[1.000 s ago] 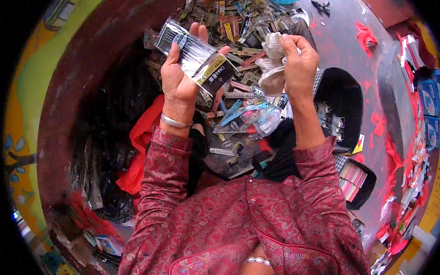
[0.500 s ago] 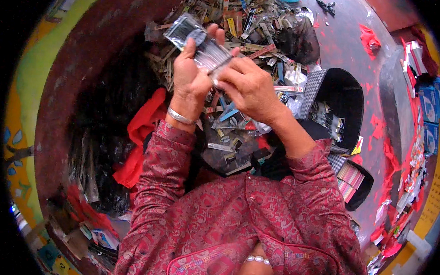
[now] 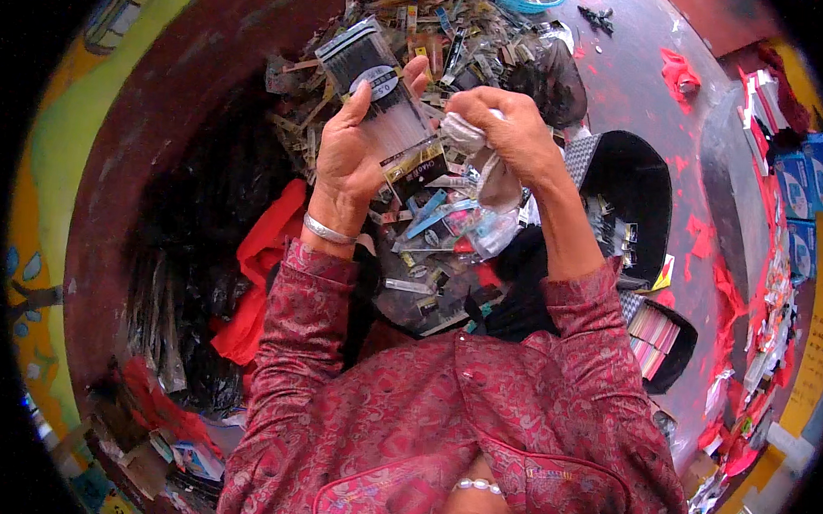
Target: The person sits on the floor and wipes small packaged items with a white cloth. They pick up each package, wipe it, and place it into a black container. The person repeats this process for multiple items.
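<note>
- Clear packet of thin rods (image 3: 373, 102) sits tilted in my left hand (image 3: 342, 159), my thumb and fingers clamped on it.
- My right hand (image 3: 515, 134), just beside the packet, is closed on a bunched whitish cloth (image 3: 499, 185).
- Beyond my hands spreads a heap of small packets (image 3: 480, 53).
- Farthest, a blue basket (image 3: 529, 2) stands near that heap.
</note>
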Demonstrator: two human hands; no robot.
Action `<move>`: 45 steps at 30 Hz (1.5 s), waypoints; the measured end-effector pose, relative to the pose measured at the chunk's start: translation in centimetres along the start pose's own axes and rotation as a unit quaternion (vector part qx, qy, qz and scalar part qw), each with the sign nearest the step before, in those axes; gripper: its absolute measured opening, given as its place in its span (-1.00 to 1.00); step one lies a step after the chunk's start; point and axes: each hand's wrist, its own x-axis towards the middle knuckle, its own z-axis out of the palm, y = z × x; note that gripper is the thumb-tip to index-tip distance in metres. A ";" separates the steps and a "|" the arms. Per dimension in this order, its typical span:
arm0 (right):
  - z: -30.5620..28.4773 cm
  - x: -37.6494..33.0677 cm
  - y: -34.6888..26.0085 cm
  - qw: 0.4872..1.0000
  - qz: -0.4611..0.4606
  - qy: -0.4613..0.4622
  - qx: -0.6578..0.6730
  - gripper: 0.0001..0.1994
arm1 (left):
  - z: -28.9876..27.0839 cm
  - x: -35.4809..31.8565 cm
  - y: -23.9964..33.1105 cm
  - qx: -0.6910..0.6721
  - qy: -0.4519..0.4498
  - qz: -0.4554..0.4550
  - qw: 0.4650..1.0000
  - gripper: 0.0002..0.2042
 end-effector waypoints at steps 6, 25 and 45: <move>1.1 0.7 1.1 0.986 -0.067 -0.063 -0.137 -0.67 | -0.9 0.3 -0.4 0.006 -0.002 -0.075 0.997 -0.44; 1.4 -0.6 -0.2 0.858 -0.258 0.251 -0.365 -0.88 | 1.8 0.2 -0.6 0.380 0.043 0.031 0.923 -0.21; -0.6 -1.3 1.8 0.911 -0.206 0.212 -0.287 -0.62 | 1.0 0.4 1.5 0.016 0.069 0.102 0.992 -0.64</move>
